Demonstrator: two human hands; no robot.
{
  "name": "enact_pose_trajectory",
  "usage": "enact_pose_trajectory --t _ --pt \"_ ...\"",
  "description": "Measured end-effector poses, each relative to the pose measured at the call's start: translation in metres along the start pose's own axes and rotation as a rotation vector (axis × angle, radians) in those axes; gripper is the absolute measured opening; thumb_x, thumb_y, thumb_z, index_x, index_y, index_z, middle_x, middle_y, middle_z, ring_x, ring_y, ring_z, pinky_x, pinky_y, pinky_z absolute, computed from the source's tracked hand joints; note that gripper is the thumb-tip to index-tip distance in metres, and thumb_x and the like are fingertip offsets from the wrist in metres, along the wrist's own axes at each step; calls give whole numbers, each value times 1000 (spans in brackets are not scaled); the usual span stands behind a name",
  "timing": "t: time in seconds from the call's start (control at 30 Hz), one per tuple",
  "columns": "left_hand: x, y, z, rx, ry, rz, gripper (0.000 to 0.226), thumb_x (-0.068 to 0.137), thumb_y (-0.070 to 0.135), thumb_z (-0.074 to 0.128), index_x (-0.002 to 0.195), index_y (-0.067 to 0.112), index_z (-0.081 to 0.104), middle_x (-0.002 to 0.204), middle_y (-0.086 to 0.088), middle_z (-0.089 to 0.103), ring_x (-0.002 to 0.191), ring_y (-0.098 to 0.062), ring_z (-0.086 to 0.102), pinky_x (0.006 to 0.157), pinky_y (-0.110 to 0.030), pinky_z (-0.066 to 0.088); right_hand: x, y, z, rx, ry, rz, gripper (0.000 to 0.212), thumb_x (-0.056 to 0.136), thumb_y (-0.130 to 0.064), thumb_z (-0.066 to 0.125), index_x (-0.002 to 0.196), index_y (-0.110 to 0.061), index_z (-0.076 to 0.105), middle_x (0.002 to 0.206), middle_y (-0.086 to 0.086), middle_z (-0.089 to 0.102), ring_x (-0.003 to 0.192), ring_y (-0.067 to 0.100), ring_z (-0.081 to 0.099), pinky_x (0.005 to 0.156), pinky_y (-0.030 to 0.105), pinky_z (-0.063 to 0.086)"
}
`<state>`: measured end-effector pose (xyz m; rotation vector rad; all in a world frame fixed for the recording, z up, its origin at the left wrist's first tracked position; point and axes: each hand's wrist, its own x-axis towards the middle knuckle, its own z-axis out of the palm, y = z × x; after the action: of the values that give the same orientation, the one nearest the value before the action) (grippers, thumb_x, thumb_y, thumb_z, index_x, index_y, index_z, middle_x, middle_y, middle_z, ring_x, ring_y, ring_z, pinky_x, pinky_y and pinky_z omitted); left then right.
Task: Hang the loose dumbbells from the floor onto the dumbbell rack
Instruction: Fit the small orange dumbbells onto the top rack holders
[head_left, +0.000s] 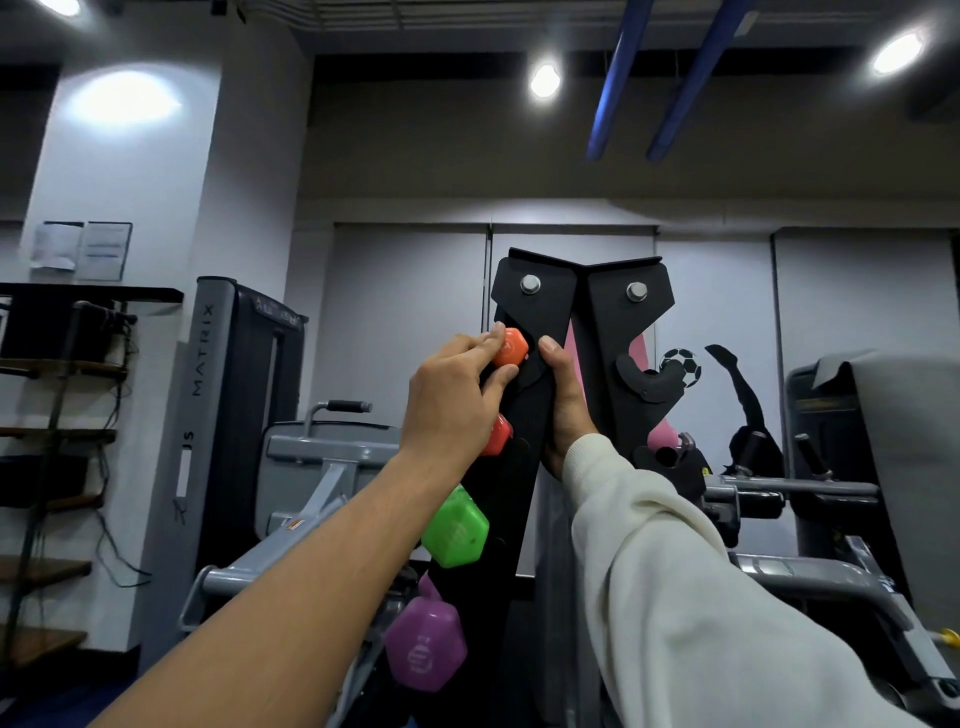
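A black upright dumbbell rack (566, 312) stands straight ahead, with two bolts at its top. My left hand (452, 395) pinches an orange dumbbell (510, 347) at the rack's top left slot. My right hand (563, 400) grips the rack's front edge just to the right of it. Below hang a second orange dumbbell (497, 435), a green dumbbell (456, 527) and a purple dumbbell (423, 642). The far ends of the dumbbells are hidden behind the rack.
A tall grey weight machine (239, 415) stands to the left, with a grey bench frame (311, 499) beside the rack. More grey gym equipment (857, 467) is at the right. A dark shelf (57, 441) lines the far left wall.
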<state>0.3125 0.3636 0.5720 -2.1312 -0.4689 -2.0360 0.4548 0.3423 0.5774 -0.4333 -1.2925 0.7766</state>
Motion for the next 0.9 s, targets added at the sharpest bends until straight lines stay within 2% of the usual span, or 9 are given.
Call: enact_pose_trajectory --t 0.13,0.27,0.4,0.47,0.53,0.57,0.63,0.77,0.9 --pt "0 1 -2 9 -29 2 50 99 30 70 146 19 59 123 1 71 111 -15 65 100 -25 49 -1 0 1 -30 13 3 69 91 -55 62 141 -8 56 144 21 54 136 35 50 119 50 32" --pt "-2 2 -7 21 -100 -9 53 102 29 65 153 21 51 130 1 65 116 -18 62 104 -30 48 -9 -6 4 -175 108 4 66 85 -59 67 132 -13 66 134 18 63 127 33 59 115 47 40" --pt "-9 5 -15 17 -215 -29 70 102 29 63 164 24 30 152 0 53 134 -22 54 115 -38 44 -26 -14 11 -380 286 43 56 82 -75 59 110 -29 77 110 2 76 103 19 73 88 35 55" --pt "-17 8 -21 -1 -237 -63 80 101 30 65 166 28 19 162 -1 42 145 -22 45 121 -41 38 -32 -12 12 -433 363 84 75 71 -88 58 116 -29 73 109 -5 77 103 15 72 90 35 55" --pt "-26 11 -30 -18 -219 -81 82 100 33 67 166 28 18 166 -1 35 151 -19 37 124 -37 32 -32 -7 5 -477 458 113 104 54 -99 58 130 -28 64 119 -8 72 111 17 69 99 40 52" --pt "-32 13 -36 -31 -206 -81 81 99 35 67 165 27 20 166 0 36 151 -18 36 123 -33 30 -32 -2 -2 -505 496 109 111 51 -100 58 134 -27 60 124 -8 70 115 17 66 103 43 50" --pt "-43 18 -47 -45 -193 -76 77 99 37 67 164 26 27 161 1 41 147 -15 40 118 -27 30 -46 3 -3 -596 539 96 108 54 -98 60 135 -26 57 129 -7 66 120 17 62 107 46 47" --pt "-66 28 -73 -59 -190 -96 67 98 38 69 157 25 42 149 3 51 133 -12 50 108 -22 37 -99 2 17 -725 530 27 80 78 -73 66 139 -23 50 129 -7 61 120 12 57 109 39 44" --pt "-103 37 -94 -125 -197 -149 58 96 34 73 149 25 53 136 7 56 119 -3 54 104 -19 40 -143 9 22 -764 478 55 67 85 -61 68 138 -25 49 126 -6 60 116 9 57 98 29 43"
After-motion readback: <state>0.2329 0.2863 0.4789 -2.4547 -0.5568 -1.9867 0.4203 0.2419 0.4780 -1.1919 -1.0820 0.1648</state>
